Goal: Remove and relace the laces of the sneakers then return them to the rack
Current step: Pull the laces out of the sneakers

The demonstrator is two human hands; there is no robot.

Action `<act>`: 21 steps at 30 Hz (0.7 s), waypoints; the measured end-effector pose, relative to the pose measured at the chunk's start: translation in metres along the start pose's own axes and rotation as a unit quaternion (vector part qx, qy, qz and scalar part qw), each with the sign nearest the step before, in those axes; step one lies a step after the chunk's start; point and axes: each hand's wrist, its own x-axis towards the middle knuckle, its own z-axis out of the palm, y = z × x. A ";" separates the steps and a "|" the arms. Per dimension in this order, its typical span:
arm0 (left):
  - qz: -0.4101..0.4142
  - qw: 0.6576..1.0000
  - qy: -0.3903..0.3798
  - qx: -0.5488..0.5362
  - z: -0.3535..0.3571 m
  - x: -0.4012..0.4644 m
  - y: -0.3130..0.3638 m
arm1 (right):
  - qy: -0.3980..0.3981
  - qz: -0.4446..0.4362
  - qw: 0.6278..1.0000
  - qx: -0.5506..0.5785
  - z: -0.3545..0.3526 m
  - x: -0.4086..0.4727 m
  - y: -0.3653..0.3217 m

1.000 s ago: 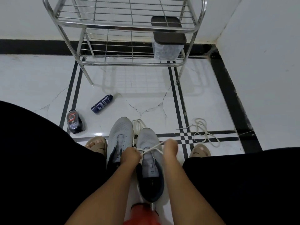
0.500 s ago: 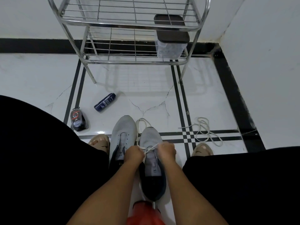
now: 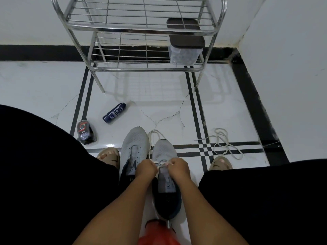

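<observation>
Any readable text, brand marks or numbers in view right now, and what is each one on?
Dark blue bottle lying on the floor: white label text, too blurred to read.
Black packet with red ring graphic: print too small to read.
Right grey mesh sneaker, tongue: small light logo mark, no legible word.
Nothing else carries text.

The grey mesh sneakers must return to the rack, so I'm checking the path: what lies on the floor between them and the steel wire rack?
Head view: only bare white tile between the grey mesh sneakers and the steel wire rack.
</observation>
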 end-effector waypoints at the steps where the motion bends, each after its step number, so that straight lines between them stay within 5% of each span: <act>1: 0.000 1.000 -0.001 0.002 0.000 0.000 -0.001 | 0.050 0.049 0.993 0.095 -0.009 0.005 -0.001; 3: 0.001 1.000 0.000 0.016 -0.001 0.000 0.000 | 0.106 0.089 0.954 0.266 -0.031 0.019 -0.002; 5: 0.014 0.999 0.003 0.044 -0.001 -0.004 0.003 | 0.088 0.068 0.948 0.298 -0.049 0.029 -0.007; 10: 0.155 0.980 0.021 0.122 -0.004 -0.017 0.014 | 0.120 0.064 0.990 -0.024 -0.052 0.010 -0.005; 13: 0.201 0.966 -0.017 0.159 -0.001 -0.017 0.014 | -0.086 0.102 0.989 -0.066 -0.031 -0.005 0.008; 15: 0.205 0.964 -0.012 0.168 0.003 -0.017 0.013 | -0.133 0.114 0.982 -0.076 -0.020 -0.010 0.017; 21: 0.204 0.948 -0.014 0.242 0.008 -0.019 0.010 | -0.071 0.212 0.960 0.169 -0.013 -0.002 0.034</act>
